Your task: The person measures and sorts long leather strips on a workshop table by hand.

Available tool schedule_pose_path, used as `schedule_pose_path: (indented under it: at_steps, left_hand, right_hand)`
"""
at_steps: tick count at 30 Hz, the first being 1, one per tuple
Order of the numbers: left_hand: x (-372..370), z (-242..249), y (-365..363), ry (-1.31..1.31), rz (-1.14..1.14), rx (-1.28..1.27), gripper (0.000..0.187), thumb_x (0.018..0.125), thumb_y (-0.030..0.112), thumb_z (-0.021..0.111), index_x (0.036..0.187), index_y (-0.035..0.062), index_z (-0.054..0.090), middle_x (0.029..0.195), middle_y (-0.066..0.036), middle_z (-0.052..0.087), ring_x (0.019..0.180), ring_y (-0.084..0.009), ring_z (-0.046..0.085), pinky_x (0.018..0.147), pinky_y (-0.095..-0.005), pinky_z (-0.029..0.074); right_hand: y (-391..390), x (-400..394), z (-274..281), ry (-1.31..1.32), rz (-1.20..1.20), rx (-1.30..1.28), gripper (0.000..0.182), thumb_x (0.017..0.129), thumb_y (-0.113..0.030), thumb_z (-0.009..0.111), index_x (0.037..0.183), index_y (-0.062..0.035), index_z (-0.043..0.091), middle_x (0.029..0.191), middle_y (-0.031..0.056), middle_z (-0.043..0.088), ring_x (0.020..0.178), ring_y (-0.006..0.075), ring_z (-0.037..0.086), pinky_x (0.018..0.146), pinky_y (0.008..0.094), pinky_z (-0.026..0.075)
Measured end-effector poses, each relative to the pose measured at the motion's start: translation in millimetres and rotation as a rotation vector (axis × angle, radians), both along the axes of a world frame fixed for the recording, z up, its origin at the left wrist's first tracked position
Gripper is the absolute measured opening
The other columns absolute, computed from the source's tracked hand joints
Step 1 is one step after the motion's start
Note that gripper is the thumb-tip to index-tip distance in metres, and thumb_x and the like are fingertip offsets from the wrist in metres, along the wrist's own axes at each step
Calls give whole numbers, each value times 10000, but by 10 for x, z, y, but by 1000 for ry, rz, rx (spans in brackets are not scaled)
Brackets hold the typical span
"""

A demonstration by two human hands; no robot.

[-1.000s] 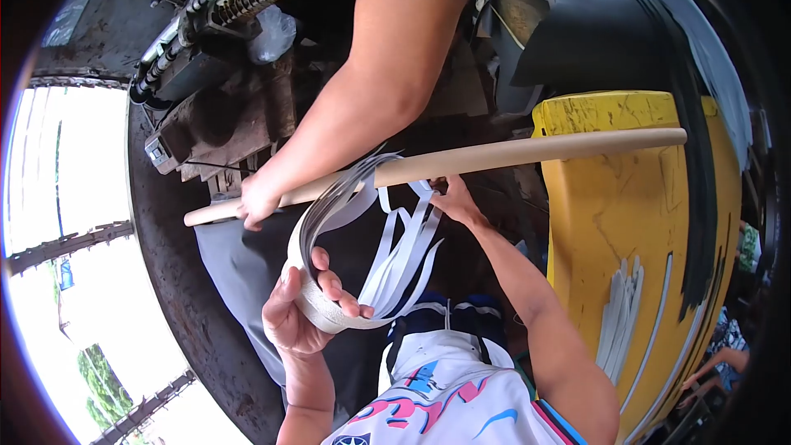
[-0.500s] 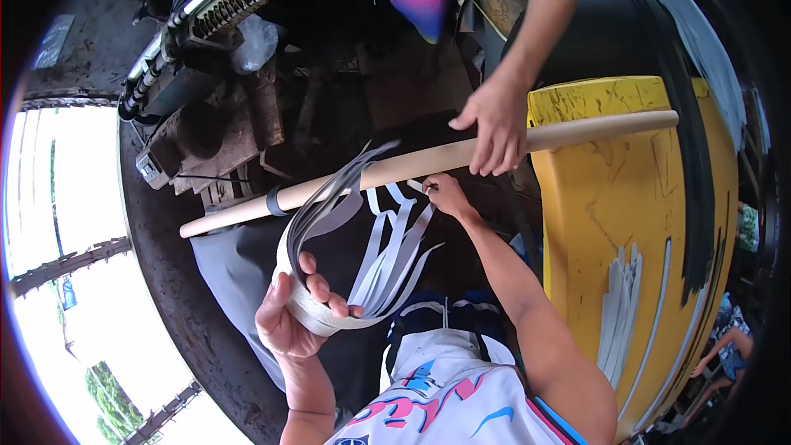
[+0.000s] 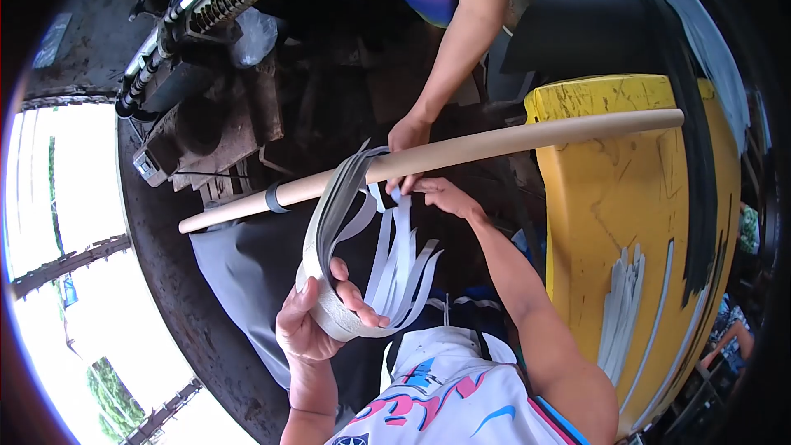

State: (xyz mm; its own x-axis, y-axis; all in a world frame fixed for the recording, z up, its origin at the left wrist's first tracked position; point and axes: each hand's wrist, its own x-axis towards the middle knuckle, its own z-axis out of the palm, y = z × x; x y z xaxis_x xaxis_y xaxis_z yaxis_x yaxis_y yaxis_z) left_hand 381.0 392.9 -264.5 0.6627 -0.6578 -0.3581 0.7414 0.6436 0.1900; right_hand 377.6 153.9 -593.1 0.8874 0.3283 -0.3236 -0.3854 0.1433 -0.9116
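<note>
A looped bundle of white and grey flexible strips (image 3: 338,313) hangs in my left hand (image 3: 311,321), whose fingers are curled through the loop. Its loose white ends (image 3: 404,280) fan out to the right. My right hand (image 3: 449,198) pinches at the upper part of a white strip (image 3: 402,214), just under a long tan tube (image 3: 486,146). A co-worker's hand (image 3: 408,133) reaches down behind the tube, and its fingers meet the same strip beside my right fingertips. The exact contact between those fingers is partly hidden.
The tube slants across the view, with a dark band (image 3: 274,198) near its left end and dark grey sheet material (image 3: 247,272) below. At right stands a scuffed yellow surface (image 3: 614,198) carrying several grey strips (image 3: 622,313). A metal spring mechanism (image 3: 239,0) lies upper left.
The co-worker's hand has moved from above the tube, left and down to the strips by my right hand. My left hand has shifted slightly right with the bundle.
</note>
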Motion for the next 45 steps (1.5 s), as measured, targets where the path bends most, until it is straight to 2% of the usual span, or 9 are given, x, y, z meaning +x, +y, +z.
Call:
schedule_pose_path:
  at_steps: [4, 9, 19, 24, 30, 38, 42, 43, 45]
  left_hand:
    - [20, -39, -13, -32, -2, 83, 359, 1048, 214, 419, 1250, -83, 416, 1022, -299, 658, 995, -497, 676, 954, -675, 490]
    - [45, -171, -4, -3, 0, 131, 343, 1055, 204, 407, 1266, -66, 428, 1061, -255, 658, 1029, -458, 675, 991, -646, 486]
    - [116, -398, 114, -115, -92, 73, 375, 1096, 281, 277, 1360, 23, 341, 1228, -168, 604, 1164, -404, 615, 1095, -662, 364]
    - [131, -375, 28, 13, 7, 136, 346, 1091, 245, 305, 1329, -1, 362, 1190, -199, 595, 1114, -426, 638, 1057, -656, 424]
    - [136, -465, 26, -45, -6, 191, 341, 1093, 244, 311, 1326, 0, 358, 1193, -196, 587, 1107, -420, 632, 1069, -629, 420]
    - [325, -640, 127, -111, -2, 234, 320, 1098, 235, 276, 1316, 17, 365, 1170, -170, 606, 1088, -375, 634, 1079, -591, 403]
    - [311, -719, 34, -131, -10, 322, 306, 1088, 226, 333, 1302, 16, 397, 1139, -165, 615, 1020, -359, 653, 1019, -540, 453]
    - [302, -764, 24, -134, -17, 346, 306, 1081, 223, 365, 1292, 9, 425, 1137, -164, 614, 1007, -354, 653, 995, -529, 473]
    - [296, -846, 27, -104, -26, 367, 304, 1081, 213, 369, 1290, 3, 437, 1134, -165, 612, 1003, -355, 654, 988, -536, 480]
  right_hand:
    - [212, -38, 41, -42, -145, -171, 495, 848, 22, 606, 1339, -1, 553, 1346, 161, 592, 1313, 263, 526, 1123, 355, 381]
    - [756, -200, -674, 27, -379, -249, 266, 831, -145, 707, 1061, -11, 689, 1040, 173, 714, 991, 307, 694, 890, 381, 537]
    - [1092, 37, -452, 425, -48, -547, 576, 735, -457, 783, 1204, -137, 686, 1230, 144, 678, 1167, 358, 628, 1004, 500, 485]
    - [1379, -51, -840, 568, -202, -529, 394, 772, -290, 733, 1153, -208, 678, 1207, 77, 692, 1155, 307, 640, 980, 467, 502]
    - [1374, -247, -951, 372, -435, -436, 319, 766, -162, 643, 1074, -96, 692, 1029, 142, 728, 1016, 370, 683, 844, 424, 541]
    - [1483, -639, -1724, 588, -829, -56, 182, 807, -150, 642, 759, 21, 678, 678, 120, 669, 637, 196, 651, 616, 339, 492]
    - [1164, -694, -1471, 730, -244, -597, 361, 870, -280, 583, 1018, 16, 726, 1029, 273, 706, 1007, 371, 692, 890, 436, 524]
    - [1057, -595, -1176, 764, -275, -587, 527, 876, -349, 577, 1249, 19, 637, 1269, 311, 610, 1212, 419, 587, 1046, 446, 448]
    - [1069, -367, -1127, 608, -510, -455, 519, 876, -337, 574, 1243, 26, 631, 1225, 276, 644, 1168, 410, 613, 1027, 450, 462]
